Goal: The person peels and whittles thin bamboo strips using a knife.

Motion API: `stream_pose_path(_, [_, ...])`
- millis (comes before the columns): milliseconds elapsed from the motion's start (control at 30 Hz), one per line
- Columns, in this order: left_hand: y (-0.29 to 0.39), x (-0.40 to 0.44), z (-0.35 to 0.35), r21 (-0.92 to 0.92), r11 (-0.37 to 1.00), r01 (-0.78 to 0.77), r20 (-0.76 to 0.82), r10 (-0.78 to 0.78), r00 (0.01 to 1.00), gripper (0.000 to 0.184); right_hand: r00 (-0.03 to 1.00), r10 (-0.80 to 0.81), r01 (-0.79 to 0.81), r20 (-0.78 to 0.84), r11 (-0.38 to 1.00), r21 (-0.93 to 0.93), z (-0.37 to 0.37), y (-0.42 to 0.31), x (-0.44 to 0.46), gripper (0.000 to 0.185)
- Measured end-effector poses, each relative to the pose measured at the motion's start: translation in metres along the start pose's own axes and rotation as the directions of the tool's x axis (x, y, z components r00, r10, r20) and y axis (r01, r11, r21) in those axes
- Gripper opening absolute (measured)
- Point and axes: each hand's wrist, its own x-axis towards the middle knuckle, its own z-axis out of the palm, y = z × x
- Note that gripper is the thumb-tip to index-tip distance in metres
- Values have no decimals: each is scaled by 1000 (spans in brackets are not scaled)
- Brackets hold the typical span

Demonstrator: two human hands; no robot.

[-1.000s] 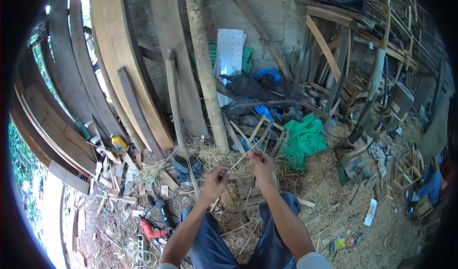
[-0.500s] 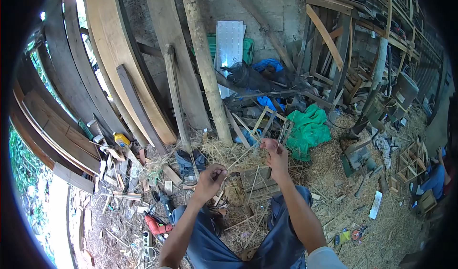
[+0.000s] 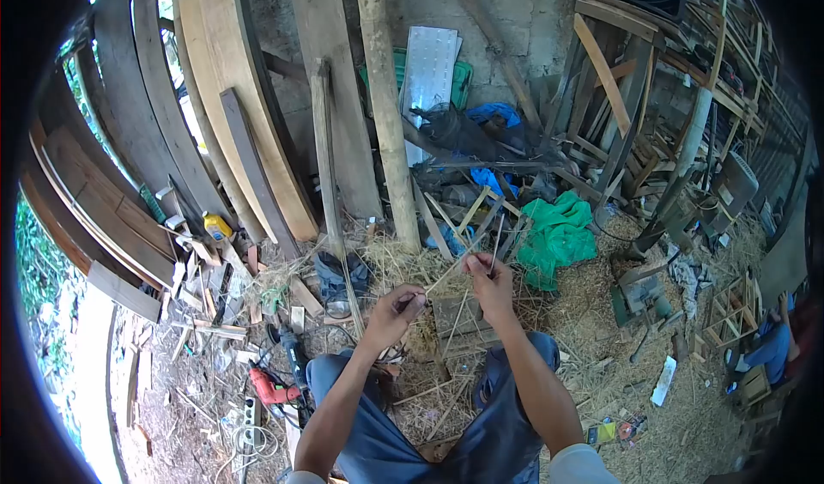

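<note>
Above my knees, my left hand (image 3: 395,314) pinches the lower end of a thin pale strip (image 3: 442,281). The strip slants up and to the right towards my right hand (image 3: 490,287), whose fingers are closed near its upper end. A slim stick or blade, too small to identify, rises from my right fist. Below and between the hands is a worn wooden block (image 3: 459,325) on the straw-strewn ground.
A red power tool (image 3: 273,388) lies at the lower left beside a power strip (image 3: 250,424). Long planks (image 3: 249,98) lean against the wall. A green cloth (image 3: 558,237) lies ahead. Another person (image 3: 770,347) is at the far right.
The view has shifted slightly. My hands moved apart, then came closer together again, with the strip still between them. A thin upright piece now shows above my right hand.
</note>
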Motion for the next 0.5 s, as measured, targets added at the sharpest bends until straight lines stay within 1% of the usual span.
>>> stream_pose_path(33, [-4,0,-1,-90,995,51,6,-51,999,17,1000,3,-3,4,1000,-6,2,-2,-1,20])
stream_pose_path(67, [-7,-1,-1,-178,978,104,18,-102,995,17,998,1,-1,63,1000,-11,4,-5,-3,20])
stream_pose_path(133, [-11,-2,-1,-208,971,115,10,-116,993,16,992,3,-1,126,1000,-16,6,-9,-6,21])
stream_pose_path(167, [-12,-1,-2,-233,965,121,2,-124,992,16,986,-13,29,168,995,-91,8,-12,-8,22])
stream_pose_path(233, [-13,-2,-3,-258,956,136,-2,-141,990,16,975,-25,62,220,985,-163,13,-15,-11,24])
stream_pose_path(300, [-11,1,-4,-283,948,145,0,-151,988,16,964,-95,164,248,948,-274,20,-16,-16,26])
stream_pose_path(333, [-9,1,-4,-301,939,168,18,-170,985,16,964,-93,163,249,947,-277,22,-12,-18,26])
stream_pose_path(400, [-10,4,-2,-322,927,193,36,-192,981,15,943,-52,178,328,913,-368,25,-4,-20,28])
stream_pose_path(433, [-11,4,-1,-310,934,175,38,-172,984,15,943,-47,174,330,913,-370,25,-1,-20,28])
stream_pose_path(500, [-12,6,-1,-301,941,157,36,-153,988,16,922,88,87,376,901,-425,26,1,-18,29])
